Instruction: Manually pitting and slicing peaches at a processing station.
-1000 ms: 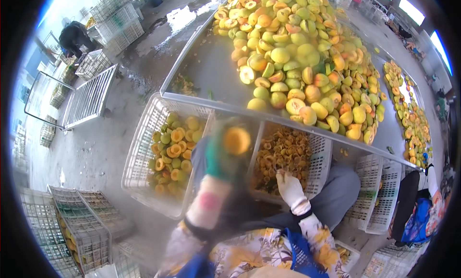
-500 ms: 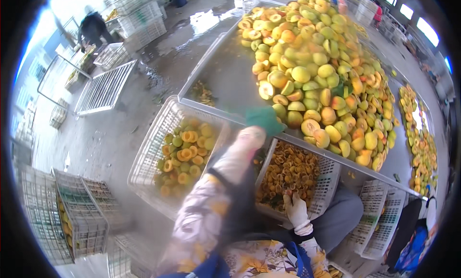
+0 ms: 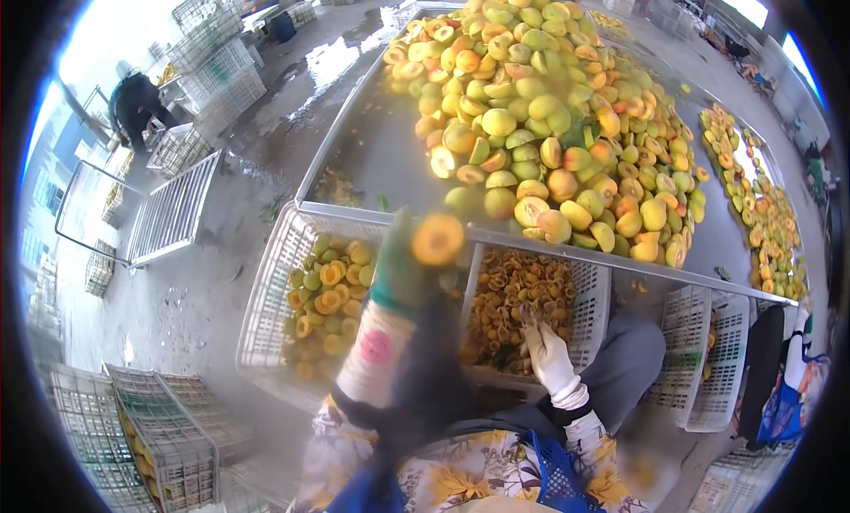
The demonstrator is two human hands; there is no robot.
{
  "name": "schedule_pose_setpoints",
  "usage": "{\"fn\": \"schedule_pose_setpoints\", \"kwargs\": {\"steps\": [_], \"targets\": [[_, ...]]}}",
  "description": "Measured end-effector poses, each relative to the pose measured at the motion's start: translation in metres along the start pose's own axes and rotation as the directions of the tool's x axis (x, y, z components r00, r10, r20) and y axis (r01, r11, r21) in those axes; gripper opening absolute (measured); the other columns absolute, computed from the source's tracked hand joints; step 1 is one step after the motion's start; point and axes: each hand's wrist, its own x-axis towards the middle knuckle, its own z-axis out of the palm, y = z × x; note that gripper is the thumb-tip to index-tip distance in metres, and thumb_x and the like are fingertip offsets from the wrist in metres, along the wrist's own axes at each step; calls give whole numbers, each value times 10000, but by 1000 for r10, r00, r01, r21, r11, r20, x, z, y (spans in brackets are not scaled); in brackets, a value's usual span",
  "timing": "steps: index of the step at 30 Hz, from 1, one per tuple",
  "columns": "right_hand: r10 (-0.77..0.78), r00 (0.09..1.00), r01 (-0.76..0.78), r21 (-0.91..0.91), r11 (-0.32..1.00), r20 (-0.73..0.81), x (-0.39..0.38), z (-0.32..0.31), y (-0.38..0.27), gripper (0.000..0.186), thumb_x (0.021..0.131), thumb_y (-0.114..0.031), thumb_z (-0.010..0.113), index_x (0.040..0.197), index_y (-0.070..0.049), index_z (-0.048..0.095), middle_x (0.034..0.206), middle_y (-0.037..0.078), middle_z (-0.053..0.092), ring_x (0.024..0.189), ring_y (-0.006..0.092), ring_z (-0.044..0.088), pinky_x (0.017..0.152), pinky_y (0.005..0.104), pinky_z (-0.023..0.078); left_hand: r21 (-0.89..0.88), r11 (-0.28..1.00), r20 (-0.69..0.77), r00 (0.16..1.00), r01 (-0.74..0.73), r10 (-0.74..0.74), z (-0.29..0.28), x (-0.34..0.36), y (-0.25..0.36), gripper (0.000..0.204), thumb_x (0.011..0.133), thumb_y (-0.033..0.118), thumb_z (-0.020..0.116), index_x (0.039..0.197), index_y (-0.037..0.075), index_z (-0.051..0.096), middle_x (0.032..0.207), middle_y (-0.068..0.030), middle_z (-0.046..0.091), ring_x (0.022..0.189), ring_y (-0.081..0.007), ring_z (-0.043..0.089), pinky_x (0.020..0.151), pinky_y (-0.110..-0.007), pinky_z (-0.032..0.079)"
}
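Observation:
My left hand, in a green glove, holds a halved yellow fruit with its cut face up, just below the tray's front edge. My right hand, in a white glove, has its fingers closed over the crate of small orange scraps; what they grip is too small to make out. A white crate with fruit halves sits left of my left hand. Above both crates a metal tray carries a big heap of cut fruit.
A second pile of cut fruit lies at the right. Stacked crates stand lower left, more crates at right. A metal trolley and a bent-over person are at the left. Another person's arm shows at the right edge.
My left hand was up at the tray's edge half a second ago and is now lower and further left, with the fruit half showing. My right hand stayed over the scraps crate.

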Motion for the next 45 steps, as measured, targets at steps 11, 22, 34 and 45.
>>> {"fn": "schedule_pose_setpoints", "kwargs": {"steps": [11,22,34,45], "targets": [[-449,893,419,-416,807,31,-10,32,-99,176,935,-190,577,888,-24,543,721,196,637,645,395,631,516,425,485,-524,836,-124,956,164,-265,73,-63,-19,566,965,512,441,1264,34,488,997,-92,596,792,-172,586,720,-312,502],[-433,900,426,-323,845,54,0,40,-81,175,947,-185,536,935,-10,534,659,231,580,560,405,580,466,429,446,436,871,-83,954,-225,288,53,-60,-48,267,963,182,485,1114,-13,586,1050,-84,610,898,-166,592,793,-298,483],[-90,959,75,65,995,270,12,33,-72,431,993,-436,430,956,-28,564,586,9,507,424,100,475,374,252,368,-291,904,255,936,314,-244,38,-44,-23,421,965,343,502,1195,-6,550,1099,-81,599,996,-163,582,843,-300,491],[241,745,-614,499,611,622,2,21,-86,483,955,-573,412,880,-107,516,558,-77,300,392,41,261,349,207,242,-48,997,-205,977,56,-65,61,-51,-79,270,933,173,578,1114,-21,624,959,-46,647,824,-106,584,740,-231,481]]}}
